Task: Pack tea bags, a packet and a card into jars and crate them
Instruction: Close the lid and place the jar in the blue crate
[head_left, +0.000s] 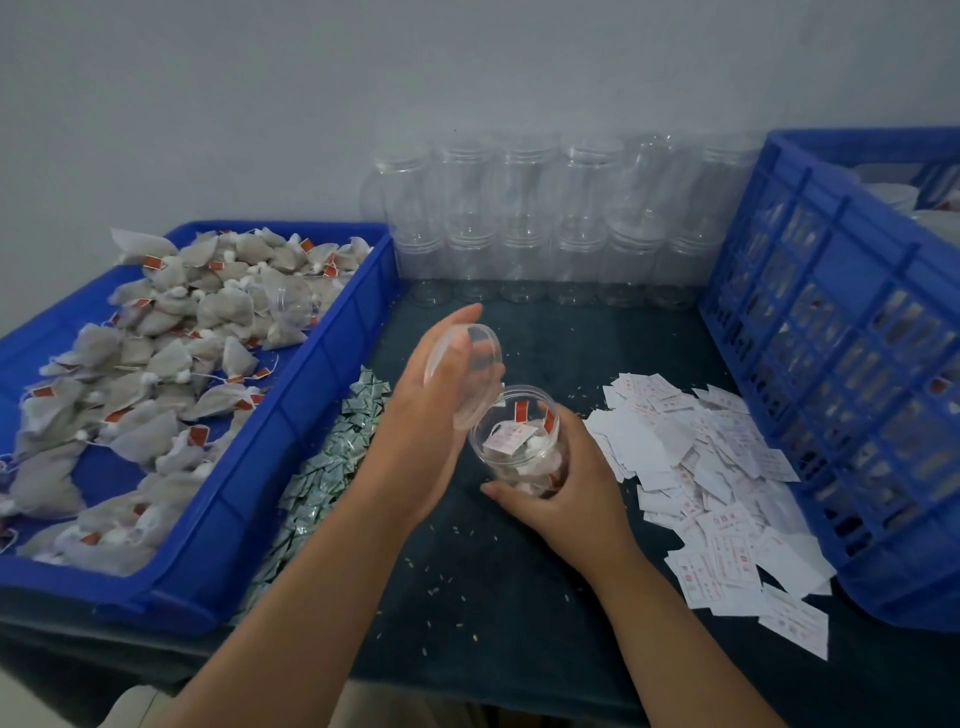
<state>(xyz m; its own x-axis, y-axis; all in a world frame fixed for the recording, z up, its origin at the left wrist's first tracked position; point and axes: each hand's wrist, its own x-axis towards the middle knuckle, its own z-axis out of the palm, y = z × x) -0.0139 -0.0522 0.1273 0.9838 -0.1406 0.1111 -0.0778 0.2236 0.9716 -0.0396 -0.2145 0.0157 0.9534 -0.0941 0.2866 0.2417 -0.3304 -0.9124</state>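
The dark worktop (519, 597) is carrying everything: a tall blue crate (810, 322) is standing at the right, and a blue tray (291, 415) is lying at the left, heaped with tea bags (156, 364). Empty jars (524, 234) are standing stacked along the back wall. A loose pile of cards (727, 493) is spreading beside the crate, and a strip of small packets (332, 457) is lying against the tray.

Near the middle, the right grip (566, 488) is curling round the filled jar (519, 447), holding it tilted towards the camera with its mouth open. Tea bags and a card (506, 436) are showing inside; a packet is not showing. The left grip (441, 415) is cupping the clear lid (467, 374), holding it on edge just above and left of the jar's mouth.

Capping seems to be the step in hand. The lid is needing to come flat over the rim, so levelling the jar first is looking wise. A red tag is sitting near the mouth; tucking it down should stop it catching under the lid.
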